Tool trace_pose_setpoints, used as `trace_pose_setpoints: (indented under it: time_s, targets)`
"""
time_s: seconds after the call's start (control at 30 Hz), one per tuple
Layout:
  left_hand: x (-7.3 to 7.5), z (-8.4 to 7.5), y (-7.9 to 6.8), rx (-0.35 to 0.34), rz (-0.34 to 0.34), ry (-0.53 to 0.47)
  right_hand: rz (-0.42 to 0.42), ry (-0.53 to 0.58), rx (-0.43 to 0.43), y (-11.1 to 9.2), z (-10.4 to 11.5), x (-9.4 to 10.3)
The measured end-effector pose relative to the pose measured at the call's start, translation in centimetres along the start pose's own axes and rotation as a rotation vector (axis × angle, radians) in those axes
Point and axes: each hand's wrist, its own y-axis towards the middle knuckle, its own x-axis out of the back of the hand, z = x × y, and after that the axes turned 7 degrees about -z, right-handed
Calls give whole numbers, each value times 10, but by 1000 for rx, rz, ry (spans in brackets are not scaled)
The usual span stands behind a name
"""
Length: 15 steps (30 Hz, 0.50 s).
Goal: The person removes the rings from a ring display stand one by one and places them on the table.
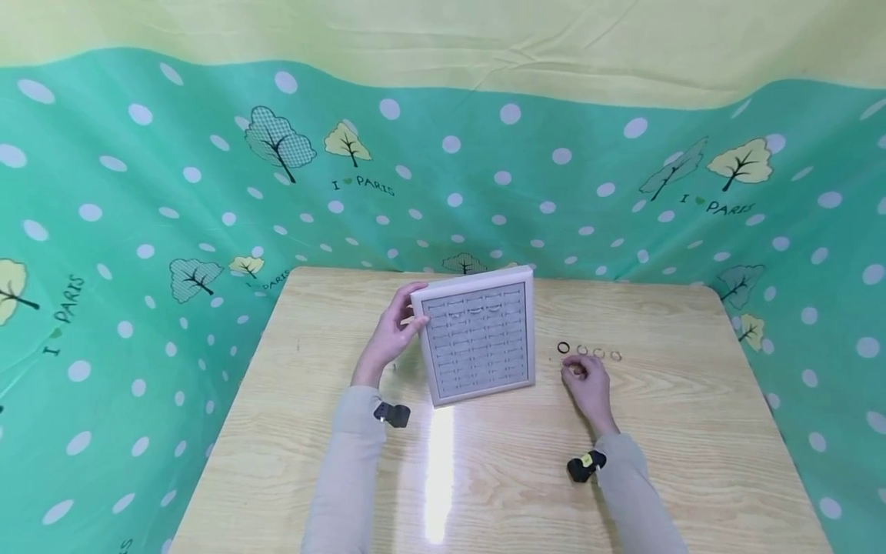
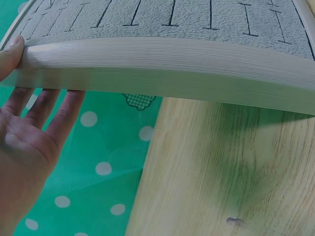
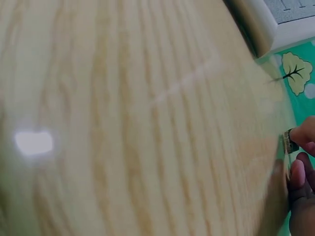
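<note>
A white-framed ring display tray [image 1: 477, 336] with grey slotted padding stands tilted up on the table. A few rings [image 1: 474, 311] sit in one of its upper rows. My left hand [image 1: 392, 331] holds the tray by its left edge, the thumb on the front and the other fingers behind. Low over the table, my right hand [image 1: 587, 382] has thumb and index finger bent together at a small ring. In the right wrist view, a dark and gold ring [image 3: 289, 141] shows right at a fingertip. Just beyond this hand lie a black ring [image 1: 564, 348] and several thin rings [image 1: 598, 354] in a row.
The pale wooden table [image 1: 512, 477] carries a bright light reflection in front of the tray. A green polka-dot curtain [image 1: 415, 177] hangs behind it and at both sides. Beneath the tray's left side lies a small dark thing [image 2: 235, 221].
</note>
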Motion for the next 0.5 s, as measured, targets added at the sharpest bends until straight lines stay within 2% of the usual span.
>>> trace_pose_setpoints:
  time_s: [0.2, 0.5]
  targets:
    - [-1, 1, -1, -5, 3, 1, -15, 51, -25, -2, 12, 2]
    - [0, 0, 0, 3, 11, -7, -15, 118, -18, -2, 49, 3]
